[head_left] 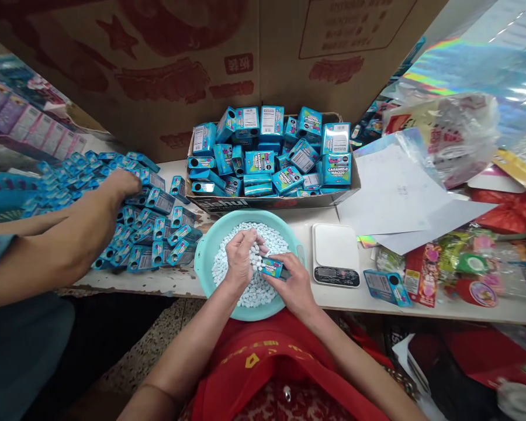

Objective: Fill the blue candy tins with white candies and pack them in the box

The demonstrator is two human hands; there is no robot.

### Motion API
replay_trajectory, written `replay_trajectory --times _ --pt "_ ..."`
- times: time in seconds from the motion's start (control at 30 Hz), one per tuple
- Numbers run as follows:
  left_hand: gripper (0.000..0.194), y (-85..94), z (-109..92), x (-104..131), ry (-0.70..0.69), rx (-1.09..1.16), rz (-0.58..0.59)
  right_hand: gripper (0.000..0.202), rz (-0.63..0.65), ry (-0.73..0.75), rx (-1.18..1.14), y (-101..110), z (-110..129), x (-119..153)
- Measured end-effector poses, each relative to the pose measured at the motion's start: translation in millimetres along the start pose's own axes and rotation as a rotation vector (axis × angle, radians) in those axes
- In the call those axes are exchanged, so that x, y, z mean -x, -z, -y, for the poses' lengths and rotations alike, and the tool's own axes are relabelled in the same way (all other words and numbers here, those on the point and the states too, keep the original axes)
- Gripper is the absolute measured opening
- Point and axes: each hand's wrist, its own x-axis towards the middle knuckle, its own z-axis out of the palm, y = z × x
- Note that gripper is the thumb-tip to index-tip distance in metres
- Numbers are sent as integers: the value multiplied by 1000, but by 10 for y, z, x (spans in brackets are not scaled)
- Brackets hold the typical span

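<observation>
Over a turquoise basin point(204, 275) of small white candies point(256, 295), my right hand point(296, 283) grips a small blue candy box point(272, 268) marked "CARAMELO MACIZO". The box lies tilted, its end turned toward my left hand point(241, 257). Cupped fingers of that left hand hold several white candies right at the box's end. Whether any candy has passed inside is hidden. Behind the basin stands an open carton point(263, 202) heaped with the same kind of blue boxes.
A co-worker's arm point(83, 228) reaches over many blue boxes point(153, 234) at the left. Right of the basin sits a white digital scale point(335, 248); beyond it lie a flattened blue box point(388, 286), papers point(398, 187) and candy packages point(469, 269). A large cardboard box point(280, 64) blocks the back.
</observation>
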Motion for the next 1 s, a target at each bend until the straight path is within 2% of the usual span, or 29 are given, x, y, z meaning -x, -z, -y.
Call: replay_trajectory --times 0.23,0.43,0.57,0.8,0.9,1.0 --pt "26 -43 -1 43 -5 -25 -18 29 -25 2 -25 49 -3 -6" --pt "26 -91 43 54 -130 -94 -4 29 -3 -17 -43 88 0 -8" --pt "24 -118 49 64 -166 -130 21 27 -16 -32 -37 101 17 -28" --pt "22 -161 30 86 -163 -106 1 28 -11 -26 -53 130 28 -23" --pt "22 -161 20 93 -108 -82 45 28 -13 -26 -58 144 35 -26" --pt "21 -175 19 110 -110 -76 53 28 -13 -20 -56 131 47 -45"
